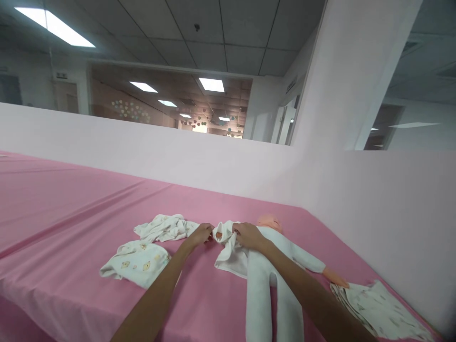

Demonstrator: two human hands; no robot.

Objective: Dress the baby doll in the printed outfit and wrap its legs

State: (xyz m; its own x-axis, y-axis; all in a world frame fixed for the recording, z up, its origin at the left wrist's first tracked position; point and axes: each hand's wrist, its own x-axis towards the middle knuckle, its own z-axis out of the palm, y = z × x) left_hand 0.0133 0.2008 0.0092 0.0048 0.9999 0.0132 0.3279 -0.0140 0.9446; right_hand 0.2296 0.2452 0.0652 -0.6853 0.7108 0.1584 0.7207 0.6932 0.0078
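A baby doll (259,280) with a white cloth body lies on its back on the pink sheet, its head (270,222) toward the wall. My right hand (247,236) is closed on a small white baby shirt (233,259), bunched around the doll's arm on the left side. Within a round opening of the shirt, a bit of the doll's orange hand (218,234) shows. My left hand (202,233) is closed at that opening, its fingertips pinching what looks like the doll's hand; the grip is partly hidden. The doll's other arm (311,260) stretches out to the right, bare of the shirt.
To the left lie a crumpled white baby garment (162,228) and a printed white one (140,263). Folded white cloths (383,308) rest at the right edge near the doll's far hand. A white wall (199,159) with windows borders the pink-covered surface (89,204).
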